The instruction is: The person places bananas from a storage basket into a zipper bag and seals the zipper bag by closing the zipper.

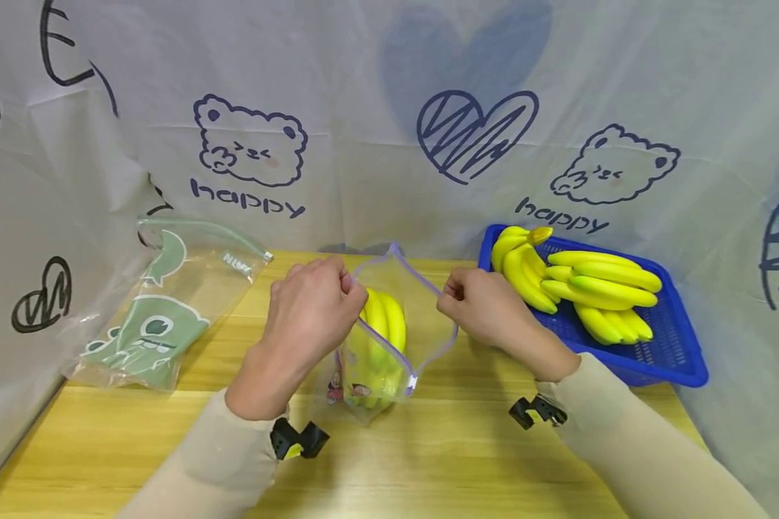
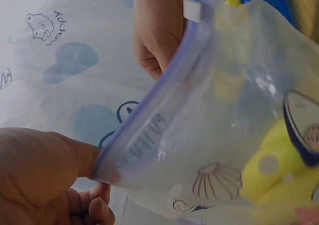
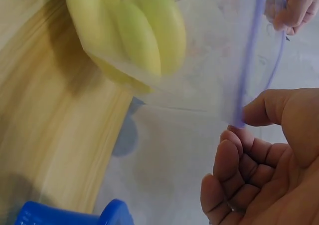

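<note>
A clear zip bag [image 1: 418, 288] with a purple zip edge and printed shells stands open in the middle of the table. Inside it lies a bunch of yellow bananas [image 1: 386, 324], seen through the plastic in all three views. My left hand [image 1: 314, 303] pinches the left side of the bag's mouth between thumb and fingers. Opposite, my right hand [image 1: 487, 306] pinches the right side of the rim; in the right wrist view its thumb [image 3: 264, 108] presses the purple edge. The white slider [image 1: 412, 382] sits at the near corner of the mouth.
At the right, a blue basket [image 1: 688, 360] holds several banana bunches [image 1: 604, 281]. A second clear zip bag [image 1: 169, 317] with a green cartoon print lies at the left against the cloth. White printed cloth [image 1: 363, 144] hangs behind the wooden table [image 1: 428, 468].
</note>
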